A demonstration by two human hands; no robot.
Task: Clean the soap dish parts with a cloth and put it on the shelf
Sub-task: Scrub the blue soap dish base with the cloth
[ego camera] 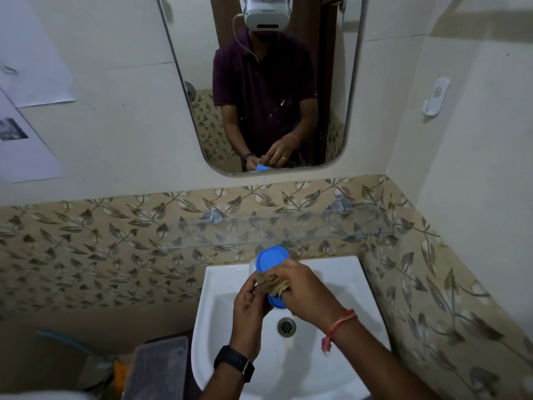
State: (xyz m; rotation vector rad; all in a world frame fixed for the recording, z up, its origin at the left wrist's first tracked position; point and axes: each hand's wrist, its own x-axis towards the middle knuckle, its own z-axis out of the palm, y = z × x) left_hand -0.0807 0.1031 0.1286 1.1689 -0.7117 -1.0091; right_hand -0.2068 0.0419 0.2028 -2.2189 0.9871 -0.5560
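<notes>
A blue plastic soap dish part [271,257] is held upright over the white sink [331,272]. My left hand [249,301] grips its lower left edge. My right hand [302,290] presses a crumpled beige cloth [271,284] against the dish's lower half. A sliver of blue [276,301] shows below the cloth. The glass shelf [288,226] runs along the wall just behind and above the dish. I cannot tell whether one or two dish parts are in my hands.
A mirror [259,82] hangs above the shelf and reflects a person. The drain [286,326] sits in the basin's middle. A grey box [155,368] stands to the sink's left. A white wall hook [437,95] is at the right.
</notes>
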